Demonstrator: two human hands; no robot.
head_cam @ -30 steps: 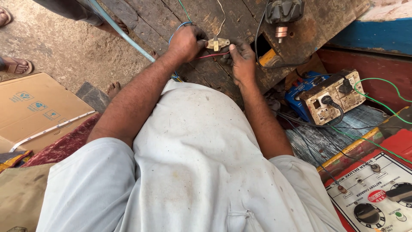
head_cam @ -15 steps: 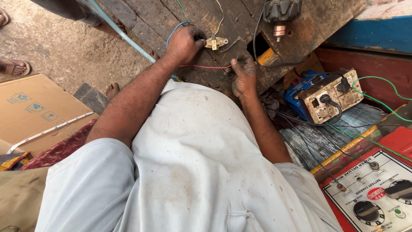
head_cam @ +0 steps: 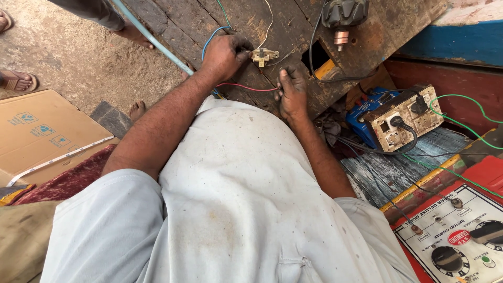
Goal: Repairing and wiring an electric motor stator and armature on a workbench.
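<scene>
Counted on inspection: two hands, left hand (head_cam: 226,55) and right hand (head_cam: 291,94), over one wooden bench (head_cam: 209,21). One small metal terminal part (head_cam: 263,55). One red wire (head_cam: 246,87), one blue wire (head_cam: 212,35), two green wires (head_cam: 461,124). One motor (head_cam: 343,15). One socket box (head_cam: 403,118). One cardboard box (head_cam: 42,133). One dial-faced charger panel (head_cam: 456,241).

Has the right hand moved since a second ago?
Yes. The right hand has dropped away from the small metal connector toward the person's body, along the red wire.
</scene>
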